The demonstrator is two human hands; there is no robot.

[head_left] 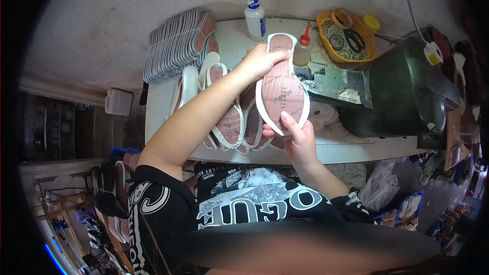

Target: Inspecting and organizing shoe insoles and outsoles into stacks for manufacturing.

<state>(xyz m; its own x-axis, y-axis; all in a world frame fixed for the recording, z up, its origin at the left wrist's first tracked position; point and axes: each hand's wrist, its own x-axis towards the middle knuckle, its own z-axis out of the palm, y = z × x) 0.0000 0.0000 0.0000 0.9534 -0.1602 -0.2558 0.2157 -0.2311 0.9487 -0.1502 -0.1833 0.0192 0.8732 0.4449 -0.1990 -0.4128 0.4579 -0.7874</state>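
A shoe insole [279, 84] with a pinkish-brown board face and a white rim is held up lengthwise over the table. My left hand [261, 62] grips its narrower far end from the left side, thumb across the face. At the broad near end, my right hand [299, 140] pinches the rim, with the thumb on top and fingers beneath. More white-rimmed insoles [230, 128] lie overlapping on the table under my left forearm, which hides part of them.
A tied stack of insoles [178, 46] stands at the table's [367, 145] far left. Behind the hands are a white bottle [255, 21] and a red-tipped squeeze bottle [303, 51]. An orange basket [364, 57] holds cords and rolls. A dark green machine [402, 91] fills the right side.
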